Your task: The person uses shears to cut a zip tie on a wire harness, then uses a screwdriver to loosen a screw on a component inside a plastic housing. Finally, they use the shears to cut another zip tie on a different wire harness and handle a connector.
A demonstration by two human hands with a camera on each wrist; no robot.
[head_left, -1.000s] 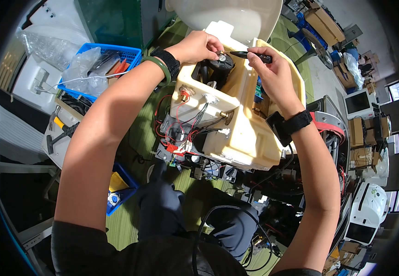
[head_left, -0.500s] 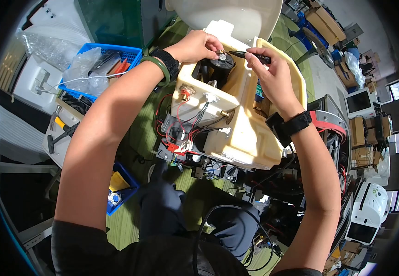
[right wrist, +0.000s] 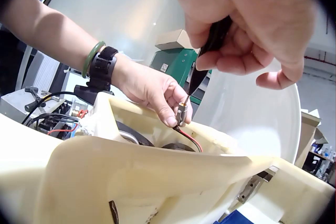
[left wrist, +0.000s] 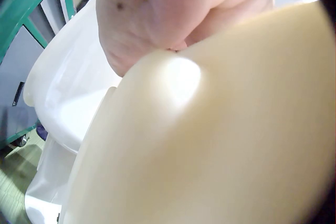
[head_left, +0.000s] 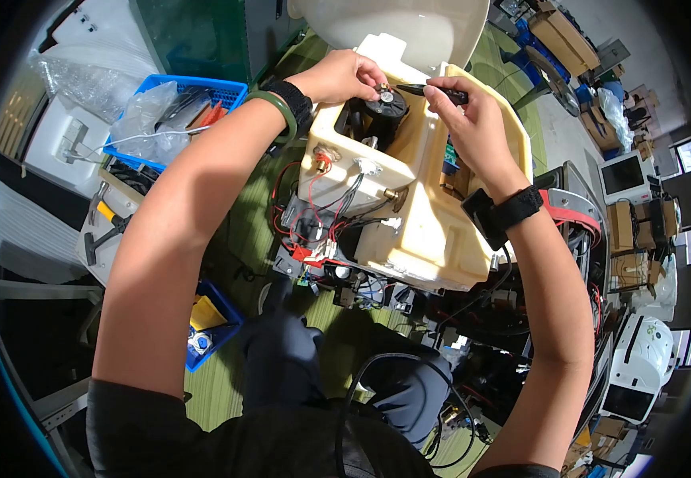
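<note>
My left hand (head_left: pixel 344 78) reaches over the cream plastic housing (head_left: pixel 441 231); in the right wrist view the left hand (right wrist: pixel 152 90) pinches a small metal fitting (right wrist: pixel 182 112) between thumb and finger, a red and black wire pair (right wrist: pixel 190 139) running down from it. Below the fingers, a round black part (head_left: pixel 385 106) sits inside the housing. My right hand (head_left: pixel 479 127) grips a slim black pen-like tool (right wrist: pixel 210 50), whose thin tip meets or nearly meets the fitting's top. The left wrist view shows just part of the left palm (left wrist: pixel 157 14) behind the housing wall.
A blue basket (head_left: pixel 238 94) with plastic bags stands left, with a hammer (head_left: pixel 106 227) near it. Red and black wires (head_left: pixel 313 211) hang at the housing's front. A white curved shell (head_left: pixel 397 28) is behind. Black cable (head_left: pixel 361 370) loops over the person's lap.
Both hands stay nearly in place. The right hand and the tool have shifted slightly; the whole view has moved a little.
</note>
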